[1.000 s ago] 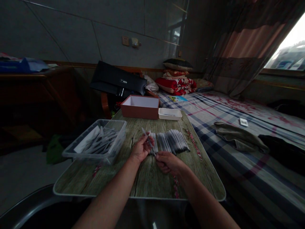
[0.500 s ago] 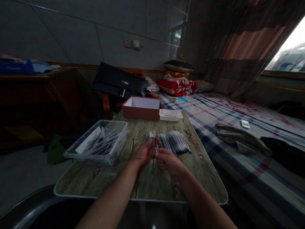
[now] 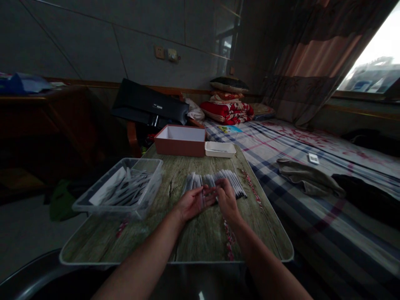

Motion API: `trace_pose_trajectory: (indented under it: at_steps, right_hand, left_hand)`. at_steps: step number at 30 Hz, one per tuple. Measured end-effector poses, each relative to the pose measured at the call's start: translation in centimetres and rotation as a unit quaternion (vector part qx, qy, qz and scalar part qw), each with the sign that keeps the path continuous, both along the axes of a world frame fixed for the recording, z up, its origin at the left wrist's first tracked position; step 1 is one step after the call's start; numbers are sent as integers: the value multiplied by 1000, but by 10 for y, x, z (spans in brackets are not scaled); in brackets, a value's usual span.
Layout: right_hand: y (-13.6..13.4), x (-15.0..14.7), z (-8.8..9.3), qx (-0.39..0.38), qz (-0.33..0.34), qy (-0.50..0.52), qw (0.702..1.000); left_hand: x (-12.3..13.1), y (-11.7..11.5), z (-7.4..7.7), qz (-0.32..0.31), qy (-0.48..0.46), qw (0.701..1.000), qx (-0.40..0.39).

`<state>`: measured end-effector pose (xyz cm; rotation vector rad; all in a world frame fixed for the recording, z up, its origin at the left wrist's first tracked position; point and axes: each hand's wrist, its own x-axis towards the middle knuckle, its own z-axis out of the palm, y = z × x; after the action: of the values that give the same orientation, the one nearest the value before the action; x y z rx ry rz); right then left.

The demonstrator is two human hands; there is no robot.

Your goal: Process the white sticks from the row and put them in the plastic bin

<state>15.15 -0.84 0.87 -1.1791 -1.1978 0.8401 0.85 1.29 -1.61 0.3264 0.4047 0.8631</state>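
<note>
My left hand (image 3: 191,204) is palm-up over the table, its thumb and fingers around a slim clear tube-like piece (image 3: 203,199), which is blurred. Just right of it, my right hand (image 3: 228,200) has its fingers curled together above the row of slim pens. Whatever is between those fingertips is hidden. Behind my hands, slim white pens with dark ends (image 3: 235,181) lie side by side, while another bunch of pale pens (image 3: 193,181) lies behind my left hand.
A clear plastic bin (image 3: 146,196) with many grey-white pens stands at the left. At the table's (image 3: 150,241) far end are a brown open box (image 3: 179,146) and a small white tray (image 3: 220,153). A bed (image 3: 265,143) borders the right side.
My right hand has moved away from my left hand, up and right to the row of pens. My left hand has opened somewhat. The view has shifted slightly.
</note>
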Motion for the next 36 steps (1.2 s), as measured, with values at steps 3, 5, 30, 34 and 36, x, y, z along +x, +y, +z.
trace_pose_trajectory:
  at_steps: [3, 5, 30, 34, 36]
  right_hand:
    - [0, -6, 1, 19, 13, -84, 996]
    - [1, -9, -3, 26, 27, -137, 990]
    - [13, 10, -26, 16, -5, -24, 1000]
    - [12, 8, -26, 0, 15, -33, 999]
    - [12, 8, -27, -5, 19, -44, 999]
  left_hand:
    - [5, -2, -4, -54, -6, 999, -2]
    - [7, -3, -6, -62, 4, 998, -15]
    - [-50, -39, 113, 187, 195, 961, 59]
    - [-108, -34, 141, 266, 312, 907, 91]
    - [-136, -26, 150, 281, 384, 874, 93]
